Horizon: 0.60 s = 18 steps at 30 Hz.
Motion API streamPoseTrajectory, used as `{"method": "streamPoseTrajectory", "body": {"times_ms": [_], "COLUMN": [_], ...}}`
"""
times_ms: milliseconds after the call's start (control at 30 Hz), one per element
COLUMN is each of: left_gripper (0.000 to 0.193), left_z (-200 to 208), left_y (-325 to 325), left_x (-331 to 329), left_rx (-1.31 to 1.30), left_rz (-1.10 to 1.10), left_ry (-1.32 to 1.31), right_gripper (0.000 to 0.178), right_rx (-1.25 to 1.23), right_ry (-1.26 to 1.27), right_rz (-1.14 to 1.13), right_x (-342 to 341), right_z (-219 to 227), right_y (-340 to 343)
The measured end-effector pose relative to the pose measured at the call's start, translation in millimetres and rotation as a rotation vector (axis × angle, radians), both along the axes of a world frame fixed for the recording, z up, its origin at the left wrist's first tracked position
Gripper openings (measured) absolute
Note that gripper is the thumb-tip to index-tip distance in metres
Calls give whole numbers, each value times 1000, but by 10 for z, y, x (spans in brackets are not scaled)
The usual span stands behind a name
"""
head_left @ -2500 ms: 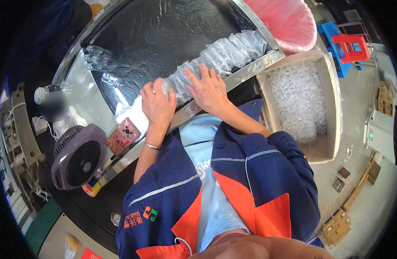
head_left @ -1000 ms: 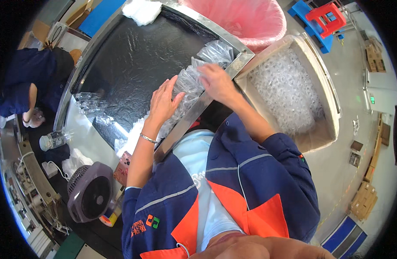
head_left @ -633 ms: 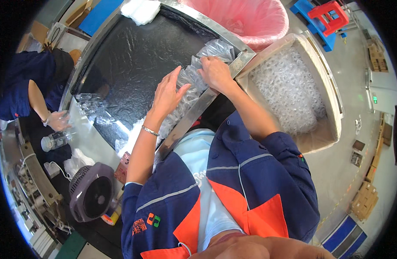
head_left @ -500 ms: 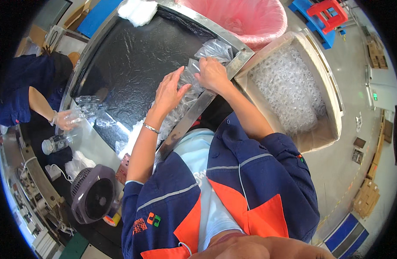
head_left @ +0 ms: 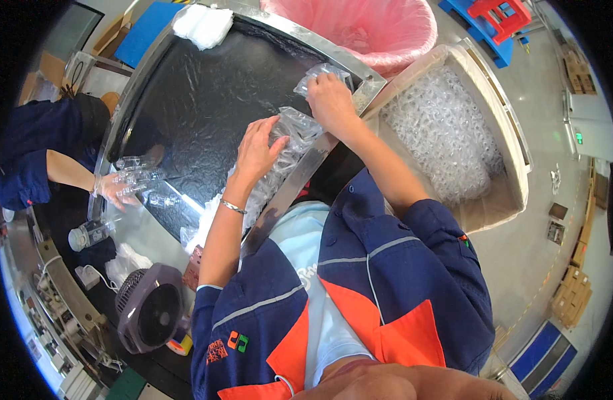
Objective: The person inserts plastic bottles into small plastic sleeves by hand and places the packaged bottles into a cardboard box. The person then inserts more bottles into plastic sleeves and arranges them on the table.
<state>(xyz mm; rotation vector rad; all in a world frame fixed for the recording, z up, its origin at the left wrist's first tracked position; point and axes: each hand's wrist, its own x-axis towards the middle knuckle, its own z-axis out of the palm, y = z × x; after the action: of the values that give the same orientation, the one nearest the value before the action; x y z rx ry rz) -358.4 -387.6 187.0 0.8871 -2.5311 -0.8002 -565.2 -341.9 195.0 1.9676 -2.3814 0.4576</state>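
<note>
A row of crumpled clear plastic bags [head_left: 294,127] lies along the near edge of a black-lined tray table [head_left: 206,87]. My left hand [head_left: 256,152] hovers over or rests on this row, thumb apart from the fingers, holding nothing that I can see. Farther right, my right hand [head_left: 330,101] has its fingers bent down on a separate clear plastic bag [head_left: 318,72] by the tray's right corner. The fingertips are partly hidden, but they look closed on that plastic.
Right of the tray stands a cloth-lined bin of small clear plastic pieces [head_left: 443,127]; beyond is a pink-lined tub [head_left: 360,27]. White bags [head_left: 203,25] lie on the far rim. A co-worker's hand [head_left: 116,190] touches clear bottles [head_left: 138,175] at left, near a fan [head_left: 153,310].
My right hand has moved slightly away from me, and a gap of black surface now shows between its bag and the row. The co-worker's hand has shifted onto the bottles.
</note>
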Motion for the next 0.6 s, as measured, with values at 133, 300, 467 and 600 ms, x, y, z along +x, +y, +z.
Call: {"method": "streamPoseTrajectory", "body": {"times_ms": [133, 300, 467, 600], "left_gripper": [47, 47, 50, 54], "left_z": [-28, -43, -49, -48], "left_y": [5, -22, -3, 11], "left_x": [9, 2, 2, 41], "left_rx": [-10, -12, -1, -41], "left_rz": [3, 1, 16, 3], "left_ry": [25, 12, 28, 58], "right_gripper": [22, 20, 18, 17], "right_rx": [-70, -18, 12, 192], "right_ry": [178, 219, -76, -316], "right_rz": [-11, -60, 145, 233], "right_x": [99, 44, -13, -58], "right_z": [-23, -72, -152, -84], "right_y": [-49, -69, 60, 96]}}
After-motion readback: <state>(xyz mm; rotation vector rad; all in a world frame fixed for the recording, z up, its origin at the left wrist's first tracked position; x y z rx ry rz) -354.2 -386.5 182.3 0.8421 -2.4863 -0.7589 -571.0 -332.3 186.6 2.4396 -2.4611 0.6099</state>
